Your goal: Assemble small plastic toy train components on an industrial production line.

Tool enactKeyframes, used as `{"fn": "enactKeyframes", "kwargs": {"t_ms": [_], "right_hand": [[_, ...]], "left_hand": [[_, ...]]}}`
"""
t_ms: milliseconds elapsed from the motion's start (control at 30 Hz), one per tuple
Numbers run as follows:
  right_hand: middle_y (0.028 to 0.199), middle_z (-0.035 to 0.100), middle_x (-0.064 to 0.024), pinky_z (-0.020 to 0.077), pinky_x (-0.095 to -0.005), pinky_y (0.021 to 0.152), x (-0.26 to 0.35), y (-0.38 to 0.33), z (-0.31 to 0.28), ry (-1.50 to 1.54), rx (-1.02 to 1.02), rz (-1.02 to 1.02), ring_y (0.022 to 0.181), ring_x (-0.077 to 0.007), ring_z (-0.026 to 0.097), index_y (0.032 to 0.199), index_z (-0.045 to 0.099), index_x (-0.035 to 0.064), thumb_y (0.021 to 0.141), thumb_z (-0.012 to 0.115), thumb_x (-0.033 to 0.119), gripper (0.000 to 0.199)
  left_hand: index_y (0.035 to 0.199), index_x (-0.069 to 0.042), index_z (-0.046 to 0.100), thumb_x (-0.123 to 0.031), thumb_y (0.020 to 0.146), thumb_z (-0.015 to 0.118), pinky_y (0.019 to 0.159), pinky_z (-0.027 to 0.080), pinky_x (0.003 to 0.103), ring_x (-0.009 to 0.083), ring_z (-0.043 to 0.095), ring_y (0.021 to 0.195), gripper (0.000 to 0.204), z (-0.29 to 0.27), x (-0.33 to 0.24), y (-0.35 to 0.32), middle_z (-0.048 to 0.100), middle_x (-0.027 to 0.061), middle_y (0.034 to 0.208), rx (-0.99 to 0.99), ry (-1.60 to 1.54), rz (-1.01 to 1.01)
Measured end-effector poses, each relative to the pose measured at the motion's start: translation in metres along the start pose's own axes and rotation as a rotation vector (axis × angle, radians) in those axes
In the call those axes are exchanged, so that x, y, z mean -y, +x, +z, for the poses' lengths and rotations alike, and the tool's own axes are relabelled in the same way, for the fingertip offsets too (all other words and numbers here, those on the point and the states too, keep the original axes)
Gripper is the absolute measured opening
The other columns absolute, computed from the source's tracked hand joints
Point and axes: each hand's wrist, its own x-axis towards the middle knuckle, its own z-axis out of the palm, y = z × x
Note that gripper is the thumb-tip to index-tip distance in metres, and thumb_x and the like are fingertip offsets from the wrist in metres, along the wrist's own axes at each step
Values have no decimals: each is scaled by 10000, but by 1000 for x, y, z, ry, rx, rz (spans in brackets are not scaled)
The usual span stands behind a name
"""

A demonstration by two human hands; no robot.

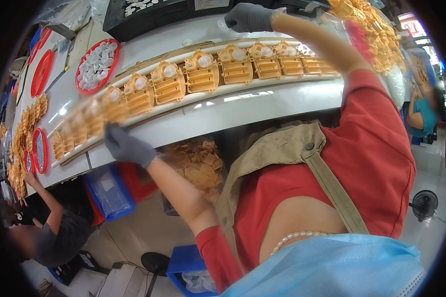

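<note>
A line of orange plastic housings (201, 74) lies along a pale rail on the bench, several with a clear round piece in the upper part. My left hand (129, 147), in a grey glove, is at the near edge of this line. Its fingers are drawn together beside a blurred housing (115, 105); what they grip, if anything, is hidden. Beyond the line, my right hand (250, 19), also gloved in grey, reaches to the far side of the bench. Its fingers curl by clear plastic film (228, 28), and their contents cannot be made out.
A red tray of white round parts (96, 67) stands at the far left, near a black bin (151, 20). Orange parts are heaped at the far right (376, 42) and below the bench (198, 166). Another person's arm (47, 200) reaches in at left, near a blue crate (109, 192).
</note>
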Motion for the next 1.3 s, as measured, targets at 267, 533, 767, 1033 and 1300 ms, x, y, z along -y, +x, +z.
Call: {"fn": "enactKeyframes", "kwargs": {"t_ms": [267,533,767,1033,1300], "right_hand": [[781,667,-166,526,-447,636,-5,21,-1,-217,219,-181,751,-349,666,767,669,74,761,611,191,131],[870,646,-10,467,-203,665,-57,-7,38,1066,79,435,766,-66,593,1104,641,19,883,668,196,284],[885,666,-26,489,-251,754,-36,-21,40,857,-120,488,796,-136,616,1063,658,-6,863,688,204,292],[899,656,-6,470,-235,669,-40,-6,29,1243,-40,540,760,-89,567,1084,658,18,854,697,187,288],[971,610,26,469,-165,618,45,95,-10,1941,431,82,816,-31,565,1207,551,59,928,605,229,332]], "left_hand": [[1081,24,634,-106,935,501,645,474,232,127,599,773,237,0,6,5,650,81,916,-9,-22,10],[1115,35,615,-133,923,557,712,464,241,116,568,813,262,-4,10,5,639,56,942,25,-106,-54],[1118,31,617,-125,923,559,704,461,237,110,565,811,256,-4,8,0,636,50,935,1,-95,-85],[1080,19,633,-91,937,507,626,461,219,108,575,756,220,8,9,6,643,68,918,-27,-95,-35],[1108,-2,631,-68,915,567,673,469,231,106,565,781,213,-3,43,15,634,42,937,-11,26,87]]}}
